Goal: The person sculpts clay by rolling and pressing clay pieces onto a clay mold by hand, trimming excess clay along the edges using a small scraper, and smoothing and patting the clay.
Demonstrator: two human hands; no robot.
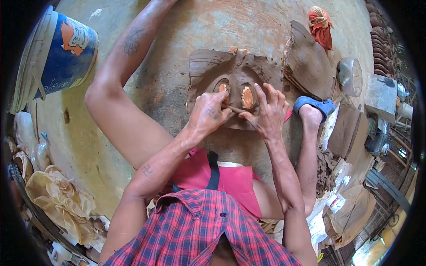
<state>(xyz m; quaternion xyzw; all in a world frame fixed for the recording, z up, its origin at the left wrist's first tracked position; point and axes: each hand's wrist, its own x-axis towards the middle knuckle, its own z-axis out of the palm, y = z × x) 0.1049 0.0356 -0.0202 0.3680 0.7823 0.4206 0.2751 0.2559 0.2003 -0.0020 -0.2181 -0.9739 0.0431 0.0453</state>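
Observation:
A dark brown slab of wet clay (208,62) lies on the ground between my legs, worked into a face-like shape. Two oval openings in it show orange-tan material beneath, one being the right opening (247,96). My left hand (207,111) is closed in a pinch over the lower left of the slab. From its fingertips a thin brown stick-like piece (235,109) reaches toward my right thumb; whether it is clay or wood I cannot tell. My right hand (269,113) spreads its fingers over the slab's right side, with the thumb at the piece's far end.
Right of the slab leans another clay-covered slab (308,62), with a red cloth bundle (321,27) behind it. A clear plastic container (350,76) stands farther right. At the upper left is a blue and white bucket (66,51). Crumpled brown paper (57,199) lies lower left.

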